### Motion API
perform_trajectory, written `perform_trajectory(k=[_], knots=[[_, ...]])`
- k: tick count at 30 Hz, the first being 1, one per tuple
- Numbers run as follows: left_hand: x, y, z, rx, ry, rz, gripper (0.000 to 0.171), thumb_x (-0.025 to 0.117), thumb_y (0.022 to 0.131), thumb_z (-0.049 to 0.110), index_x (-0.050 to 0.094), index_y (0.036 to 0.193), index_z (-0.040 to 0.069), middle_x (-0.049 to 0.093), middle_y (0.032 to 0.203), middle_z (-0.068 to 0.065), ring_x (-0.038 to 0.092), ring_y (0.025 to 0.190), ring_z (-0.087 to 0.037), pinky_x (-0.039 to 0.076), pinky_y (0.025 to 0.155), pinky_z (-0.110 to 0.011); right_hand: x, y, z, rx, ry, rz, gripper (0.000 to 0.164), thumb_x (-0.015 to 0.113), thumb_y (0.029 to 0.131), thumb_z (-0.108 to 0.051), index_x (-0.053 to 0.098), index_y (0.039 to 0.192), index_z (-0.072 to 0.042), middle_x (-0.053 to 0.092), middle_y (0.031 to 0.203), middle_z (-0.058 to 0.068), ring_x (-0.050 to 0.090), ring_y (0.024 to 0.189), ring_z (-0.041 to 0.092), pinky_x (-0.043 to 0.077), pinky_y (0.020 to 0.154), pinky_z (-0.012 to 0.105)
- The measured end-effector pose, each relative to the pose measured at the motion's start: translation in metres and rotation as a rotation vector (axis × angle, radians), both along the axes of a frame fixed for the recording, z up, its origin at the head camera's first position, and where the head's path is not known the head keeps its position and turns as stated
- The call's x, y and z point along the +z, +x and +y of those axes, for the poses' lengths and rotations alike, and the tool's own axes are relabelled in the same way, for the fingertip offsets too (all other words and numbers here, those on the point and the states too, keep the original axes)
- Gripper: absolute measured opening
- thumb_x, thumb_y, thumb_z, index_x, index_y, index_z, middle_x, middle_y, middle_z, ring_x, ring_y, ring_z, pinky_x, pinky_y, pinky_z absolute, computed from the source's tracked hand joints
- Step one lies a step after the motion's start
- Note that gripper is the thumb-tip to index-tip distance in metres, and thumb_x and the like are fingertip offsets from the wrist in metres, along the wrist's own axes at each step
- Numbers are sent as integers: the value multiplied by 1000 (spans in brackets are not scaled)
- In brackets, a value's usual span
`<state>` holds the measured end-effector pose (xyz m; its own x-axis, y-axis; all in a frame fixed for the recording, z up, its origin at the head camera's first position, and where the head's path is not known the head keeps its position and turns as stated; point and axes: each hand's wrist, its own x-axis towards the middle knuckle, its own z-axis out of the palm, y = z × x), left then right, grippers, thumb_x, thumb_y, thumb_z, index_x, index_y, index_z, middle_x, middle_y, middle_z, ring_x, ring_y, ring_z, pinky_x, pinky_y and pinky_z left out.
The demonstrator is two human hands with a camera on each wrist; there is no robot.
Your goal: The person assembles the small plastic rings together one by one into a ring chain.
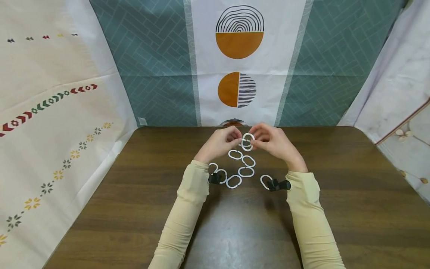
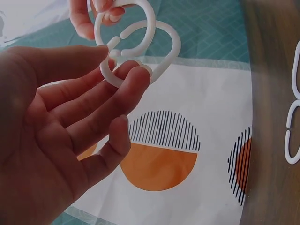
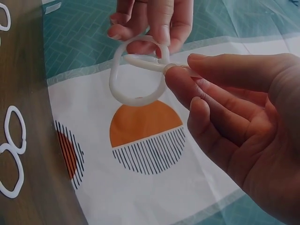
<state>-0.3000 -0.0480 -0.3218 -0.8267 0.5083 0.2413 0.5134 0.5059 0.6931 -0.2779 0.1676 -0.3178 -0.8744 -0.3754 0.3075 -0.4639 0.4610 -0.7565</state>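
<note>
Up over the far part of the table, both hands meet around white plastic curtain rings, each an oval with a small gap. My left hand (image 1: 221,143) pinches one ring (image 2: 175,44) between thumb and fingertips, its other fingers loosely bent. Opposite it, my right hand (image 1: 274,144) pinches a second ring (image 2: 151,23) by thumb and forefinger. The two rings cross each other, with their gap ends close together in the left wrist view. Fingertips cover part of both rings.
Several more white rings (image 1: 228,183) lie in a curved row on the brown wooden table (image 1: 100,209), below the hands. A single ring (image 1: 261,178) lies apart, near the right wrist's black camera mount (image 1: 279,185). Patterned cloth (image 1: 158,74) hangs behind the table's far edge.
</note>
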Motion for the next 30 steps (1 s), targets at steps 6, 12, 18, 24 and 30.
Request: perform_trajectory(k=[6,12,18,24,30], knots=[[0,0,1,-18,14,-23,19,60,96,19,59,111,8,69,99,-8,68,88,-20,54,80,-28,0,0,1,-10,7,-10,26,67,89,-6,59,114,-2,69,90,17,68,69,6,50,70,21],[0,-1,1,-41,-3,-50,24,62,95,18,58,115,5,70,98,-11,68,82,-17,53,75,-27,1,1,0,-2,-4,-21,26,65,90,-3,58,116,-1,68,91,19,70,73,12,52,73,20],[-1,-1,1,-25,-23,-88,21,63,94,20,62,111,7,71,97,-11,67,67,-12,50,64,-24,0,-1,-1,4,-22,-23,27,64,90,-1,56,116,1,67,92,20,70,74,11,52,74,18],[-1,-1,-1,12,-36,-17,12,62,94,19,66,98,9,71,86,-7,64,58,-9,46,59,-22,-2,-2,-2,13,-34,-37,26,63,90,1,54,115,1,67,93,20,72,80,19,52,74,16],[0,-2,-3,38,-18,-24,12,61,95,20,65,97,8,71,87,-9,68,64,-20,47,60,-23,-10,-8,0,35,112,8,29,66,88,-1,54,114,0,70,93,17,70,87,25,53,80,28]])
